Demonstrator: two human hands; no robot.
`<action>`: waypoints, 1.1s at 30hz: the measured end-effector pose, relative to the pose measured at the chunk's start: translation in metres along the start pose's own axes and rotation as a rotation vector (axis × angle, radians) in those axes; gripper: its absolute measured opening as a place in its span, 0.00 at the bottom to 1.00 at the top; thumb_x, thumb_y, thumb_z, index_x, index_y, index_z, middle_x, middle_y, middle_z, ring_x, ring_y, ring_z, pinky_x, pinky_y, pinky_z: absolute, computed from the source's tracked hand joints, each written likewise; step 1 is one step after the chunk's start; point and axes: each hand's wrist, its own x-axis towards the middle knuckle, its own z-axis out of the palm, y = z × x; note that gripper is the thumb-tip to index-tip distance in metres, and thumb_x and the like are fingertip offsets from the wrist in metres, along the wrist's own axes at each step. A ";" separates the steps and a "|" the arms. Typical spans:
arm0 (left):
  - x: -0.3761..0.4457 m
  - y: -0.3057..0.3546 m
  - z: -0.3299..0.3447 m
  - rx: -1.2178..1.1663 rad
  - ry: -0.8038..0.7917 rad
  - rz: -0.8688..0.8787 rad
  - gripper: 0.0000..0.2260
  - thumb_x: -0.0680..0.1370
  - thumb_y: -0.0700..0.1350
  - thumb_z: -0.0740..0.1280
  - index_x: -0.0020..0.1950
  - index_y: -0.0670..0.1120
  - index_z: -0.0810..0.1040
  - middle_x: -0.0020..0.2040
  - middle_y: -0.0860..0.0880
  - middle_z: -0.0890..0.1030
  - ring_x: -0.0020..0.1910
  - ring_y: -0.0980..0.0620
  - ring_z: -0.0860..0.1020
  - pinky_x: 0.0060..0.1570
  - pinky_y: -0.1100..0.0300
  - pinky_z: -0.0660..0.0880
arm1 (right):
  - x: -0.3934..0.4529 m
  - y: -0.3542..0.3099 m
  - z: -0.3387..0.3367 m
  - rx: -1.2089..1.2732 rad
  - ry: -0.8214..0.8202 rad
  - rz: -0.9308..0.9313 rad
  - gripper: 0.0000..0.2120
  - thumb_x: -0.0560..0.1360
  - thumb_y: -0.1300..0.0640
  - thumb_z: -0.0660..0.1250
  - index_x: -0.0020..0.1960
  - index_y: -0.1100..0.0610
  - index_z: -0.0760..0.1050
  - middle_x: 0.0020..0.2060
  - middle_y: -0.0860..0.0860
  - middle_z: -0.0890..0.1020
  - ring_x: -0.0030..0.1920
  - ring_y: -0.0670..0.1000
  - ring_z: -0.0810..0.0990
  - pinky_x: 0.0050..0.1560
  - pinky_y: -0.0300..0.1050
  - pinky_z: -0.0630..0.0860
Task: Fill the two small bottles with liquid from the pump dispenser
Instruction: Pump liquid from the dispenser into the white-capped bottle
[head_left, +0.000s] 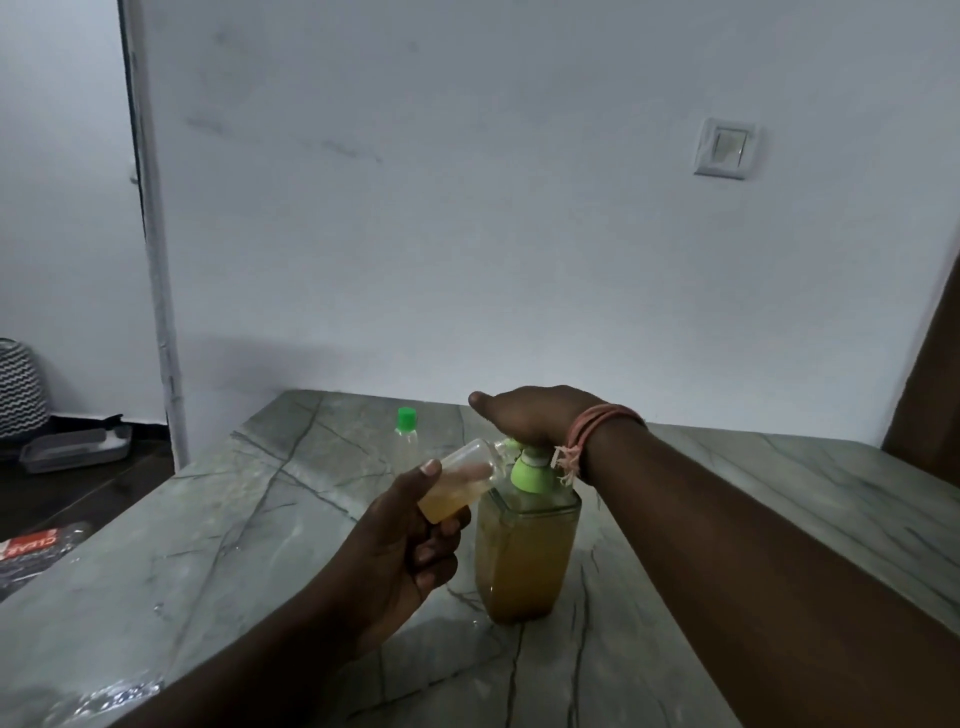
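We see the grey veined marble desk (249, 561) run bare to its left edge. Mid-desk stands the square amber-filled pump dispenser with green pump (525, 551). Our right hand (530, 415) presses flat on the pump; our left hand (405, 545) grips a tilted, part-filled small clear bottle (460, 483) at the spout (a green-capped clear bottle (405, 427) waits behind).
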 end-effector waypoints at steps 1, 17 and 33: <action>0.000 0.000 0.000 0.022 -0.007 0.003 0.22 0.74 0.57 0.71 0.62 0.46 0.84 0.37 0.48 0.73 0.27 0.57 0.64 0.24 0.65 0.67 | 0.001 0.001 0.000 0.008 0.013 -0.004 0.33 0.81 0.36 0.45 0.74 0.57 0.65 0.72 0.57 0.69 0.68 0.57 0.69 0.61 0.49 0.64; 0.003 0.000 -0.003 0.057 -0.048 0.009 0.23 0.76 0.59 0.70 0.65 0.46 0.82 0.37 0.48 0.74 0.28 0.57 0.65 0.25 0.65 0.68 | -0.001 0.003 0.002 0.094 0.094 -0.024 0.32 0.80 0.37 0.47 0.69 0.58 0.71 0.69 0.58 0.72 0.63 0.58 0.73 0.57 0.49 0.66; 0.004 -0.002 -0.007 0.007 -0.049 -0.012 0.28 0.74 0.58 0.73 0.68 0.43 0.78 0.38 0.47 0.74 0.28 0.57 0.65 0.25 0.64 0.69 | -0.005 0.003 0.007 0.115 0.056 -0.068 0.21 0.83 0.49 0.50 0.63 0.61 0.74 0.65 0.58 0.75 0.59 0.57 0.75 0.49 0.45 0.65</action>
